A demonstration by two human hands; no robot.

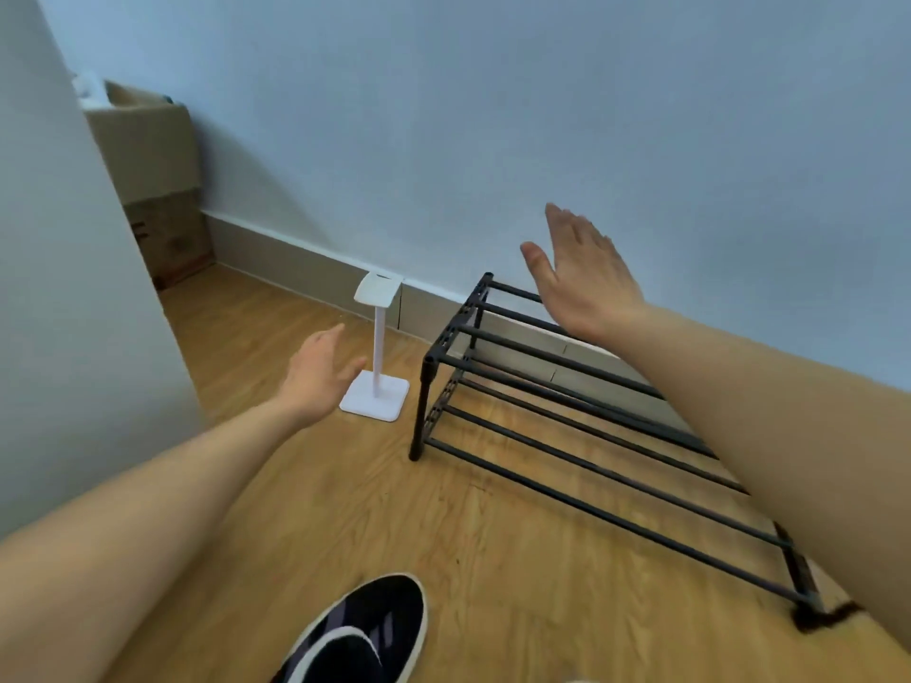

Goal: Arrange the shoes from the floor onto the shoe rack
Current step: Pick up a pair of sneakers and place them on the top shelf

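**Both hands empty over floor, rack bare**

Head view: L hand (pixel 320 374) reaches fwd over the wood floor (pixel 345 510), fingers (pixel 329 337) spread loose, holding nothing. It hangs in front of a small white stand (pixel 377 357), partly overlapping the stand's square base; contact can't be told from this angle. R hand (pixel 586 278) is raised higher, palm flat and open, fingers together and pointing up toward the wall (pixel 493 115), thumb out to the side, also holding nothing. It sits above the far rails of the shoe rack (pixel 567 411), apart from them as far as can be seen. Both forearms are bare and run in from the bottom corners.

Rack is black, w/ two tiers of thin bars, standing on the floor just beside the baseboard (pixel 305 273), long side along the wall. R forearm covers part of its right end. No shoe rests on either tier in the visible part.

One shoe (pixel 365 633) shows at bottom centre: black w/ white sole edge and pale stripes, toe pointing up-right toward the rack, on the floor, well apart from the rack's near leg. Its heel end is cut off by the frame edge, so can't tell if it's worn or loose.

Far left corner: stacked cardboard boxes (pixel 153 179) against the wall, partly hidden behind a pale wall edge (pixel 59 288) on the left. A dark wispy thing lies by the rack's near right foot; too blurred to name.
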